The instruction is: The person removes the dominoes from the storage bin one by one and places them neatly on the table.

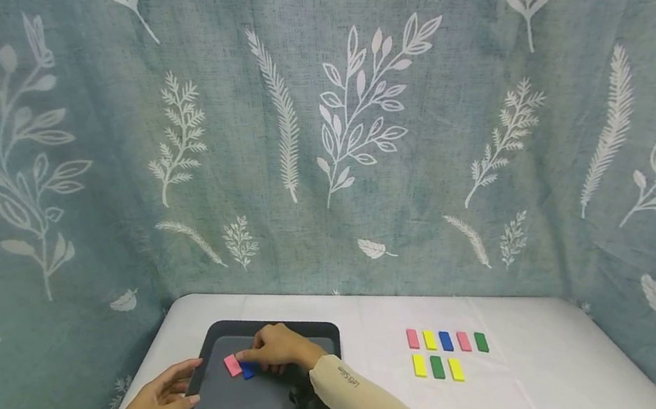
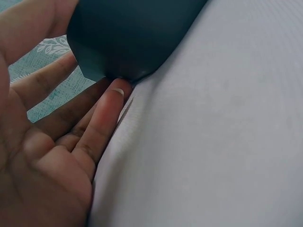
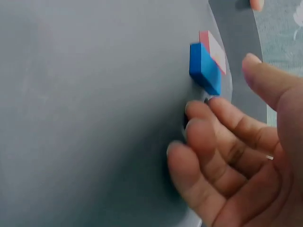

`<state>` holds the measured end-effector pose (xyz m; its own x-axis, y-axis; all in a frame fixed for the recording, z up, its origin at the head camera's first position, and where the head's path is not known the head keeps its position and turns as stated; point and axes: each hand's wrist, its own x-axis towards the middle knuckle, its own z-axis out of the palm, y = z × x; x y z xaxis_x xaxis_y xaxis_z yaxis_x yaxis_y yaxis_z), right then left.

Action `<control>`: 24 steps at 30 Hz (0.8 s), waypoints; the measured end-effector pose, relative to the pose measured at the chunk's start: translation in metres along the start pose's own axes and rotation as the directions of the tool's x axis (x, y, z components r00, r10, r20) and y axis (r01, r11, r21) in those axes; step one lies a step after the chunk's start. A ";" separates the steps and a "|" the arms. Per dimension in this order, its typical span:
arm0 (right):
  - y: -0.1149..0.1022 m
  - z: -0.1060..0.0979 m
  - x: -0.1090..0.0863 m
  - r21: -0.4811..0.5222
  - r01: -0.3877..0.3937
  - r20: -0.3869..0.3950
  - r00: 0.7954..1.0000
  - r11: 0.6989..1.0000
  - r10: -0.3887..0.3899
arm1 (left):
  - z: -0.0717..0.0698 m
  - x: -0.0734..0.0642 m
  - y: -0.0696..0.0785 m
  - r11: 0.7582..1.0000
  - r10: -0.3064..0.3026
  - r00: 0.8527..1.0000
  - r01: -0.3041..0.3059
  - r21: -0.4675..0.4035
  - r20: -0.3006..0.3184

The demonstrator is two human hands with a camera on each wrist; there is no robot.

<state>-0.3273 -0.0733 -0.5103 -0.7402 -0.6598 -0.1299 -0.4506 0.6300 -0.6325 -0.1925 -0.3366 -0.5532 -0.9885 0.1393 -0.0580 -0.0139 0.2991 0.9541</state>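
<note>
A dark grey tray [image 1: 256, 406] sits on the left part of the table. In it, a pink block [image 1: 233, 366] and a blue block [image 1: 247, 370] lie side by side; the blue one is partly hidden by fingers in the head view. My right hand [image 1: 279, 346] reaches over the tray, fingertips right at the blue block. From the right wrist, the blue block [image 3: 206, 68] shows just beyond the loosely bent fingers, thumb spread apart, nothing between them. At the tray's left side, my left hand [image 1: 156, 400] touches the outer wall with extended fingers [image 2: 102, 118].
To the right of the tray, two rows of small blocks lie on the white-covered table [image 1: 535, 357]: pink, yellow [image 1: 429, 340], blue [image 1: 446, 341] and green [image 1: 481, 342]. A patterned green curtain [image 1: 322, 163] hangs behind and beside the table.
</note>
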 end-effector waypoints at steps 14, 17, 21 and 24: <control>0.013 -0.005 0.002 0.034 0.094 0.069 0.993 0.995 -0.096 | 0.000 0.001 0.002 1.000 -0.018 1.000 0.018 -0.016 0.002; 0.016 -0.004 0.001 0.029 0.108 0.077 0.991 0.994 -0.110 | 0.001 0.000 0.001 1.000 -0.007 1.000 0.007 -0.019 0.007; 0.017 -0.004 0.001 0.013 0.125 0.089 0.988 0.992 -0.125 | 0.000 0.000 0.001 1.000 -0.009 1.000 0.009 -0.022 0.009; 0.017 -0.004 0.001 0.009 0.134 0.087 0.987 0.991 -0.134 | 0.000 0.000 0.001 1.000 -0.002 1.000 0.003 -0.017 0.009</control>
<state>-0.3377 -0.0618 -0.5187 -0.6265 -0.7716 -0.1099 -0.5414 0.5323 -0.6508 -0.1926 -0.3364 -0.5524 -0.9871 0.1473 -0.0630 -0.0189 0.2835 0.9588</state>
